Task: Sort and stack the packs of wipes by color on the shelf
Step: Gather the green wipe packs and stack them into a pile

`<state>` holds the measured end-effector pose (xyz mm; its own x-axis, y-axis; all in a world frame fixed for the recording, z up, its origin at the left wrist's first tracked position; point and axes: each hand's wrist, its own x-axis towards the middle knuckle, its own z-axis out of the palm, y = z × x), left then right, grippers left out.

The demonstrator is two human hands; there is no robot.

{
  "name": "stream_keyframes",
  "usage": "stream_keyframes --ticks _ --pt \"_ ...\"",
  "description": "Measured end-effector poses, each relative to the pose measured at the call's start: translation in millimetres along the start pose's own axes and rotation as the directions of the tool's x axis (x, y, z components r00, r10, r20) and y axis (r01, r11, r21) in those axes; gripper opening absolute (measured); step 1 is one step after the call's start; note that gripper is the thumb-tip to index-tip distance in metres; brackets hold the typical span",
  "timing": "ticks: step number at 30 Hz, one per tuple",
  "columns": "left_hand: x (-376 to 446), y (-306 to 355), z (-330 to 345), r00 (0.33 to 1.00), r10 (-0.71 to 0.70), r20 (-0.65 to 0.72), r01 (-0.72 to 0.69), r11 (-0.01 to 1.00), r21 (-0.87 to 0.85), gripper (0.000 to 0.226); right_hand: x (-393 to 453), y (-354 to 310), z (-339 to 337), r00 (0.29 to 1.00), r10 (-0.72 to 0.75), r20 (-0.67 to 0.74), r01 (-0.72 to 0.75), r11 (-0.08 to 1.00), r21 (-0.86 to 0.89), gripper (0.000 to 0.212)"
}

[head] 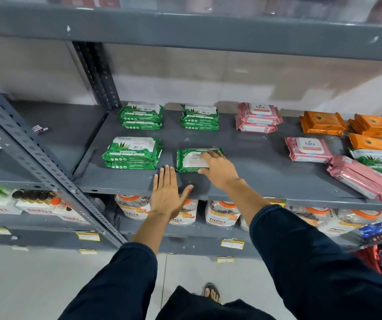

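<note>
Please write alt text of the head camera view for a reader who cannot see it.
A person's right hand rests on a single green pack of wipes on a grey shelf, while the left hand hovers open beside it. Green stacks lie left, pink packs and orange packs right.

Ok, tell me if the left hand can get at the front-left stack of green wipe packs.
Probably yes: the left hand is open at the shelf's front edge, and nothing lies between it and the green stack.
</note>
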<state>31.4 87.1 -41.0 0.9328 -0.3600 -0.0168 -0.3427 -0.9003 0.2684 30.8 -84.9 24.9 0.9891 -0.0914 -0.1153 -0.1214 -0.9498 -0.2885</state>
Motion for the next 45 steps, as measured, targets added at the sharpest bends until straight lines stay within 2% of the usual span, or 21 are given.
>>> stream_keyframes --ticks 4,13,15,19,23,26,32,39,45 --pt "-2 -3 4 1.0 0.003 0.012 -0.003 1.0 0.013 0.098 7 -5 5 0.998 0.062 -0.023 -0.063 0.998 -0.008 0.051" --pt "-3 -2 5 1.0 0.016 -0.014 -0.016 1.0 0.009 0.093 11 -2 4 0.998 0.058 0.001 -0.058 0.998 0.007 0.053" --pt "-6 2 2 0.998 0.021 -0.062 -0.021 1.0 0.005 0.092 7 -1 1 0.999 0.037 -0.01 -0.037 0.999 0.022 0.055" --pt "-7 29 -4 0.973 0.127 -0.192 -0.128 0.992 0.007 0.081 -11 15 -13 0.987 0.02 -0.157 -0.008 0.997 0.074 0.053" --pt "4 88 -6 0.939 0.277 -0.207 -0.282 0.959 0.002 0.077 -41 54 -35 0.961 0.114 -0.25 -0.094 0.991 0.092 0.05" --pt "11 146 -2 0.906 0.392 -0.162 -0.401 0.916 -0.027 0.078 -72 98 -55 0.92 0.23 -0.319 -0.21 0.973 0.095 0.048" --pt "21 237 14 0.843 0.525 -0.116 -0.533 0.845 -0.048 0.083 -124 186 -98 0.828 0.433 -0.357 -0.421 0.9 0.115 0.048" --pt "27 321 46 0.856 0.511 -0.074 -0.514 0.857 -0.04 0.09 -157 300 -131 0.781 0.542 -0.31 -0.544 0.834 0.089 0.064" --pt "34 366 74 0.934 0.355 -0.037 -0.356 0.934 -0.03 0.086 -154 380 -150 0.833 0.518 -0.192 -0.527 0.85 0.009 0.075"
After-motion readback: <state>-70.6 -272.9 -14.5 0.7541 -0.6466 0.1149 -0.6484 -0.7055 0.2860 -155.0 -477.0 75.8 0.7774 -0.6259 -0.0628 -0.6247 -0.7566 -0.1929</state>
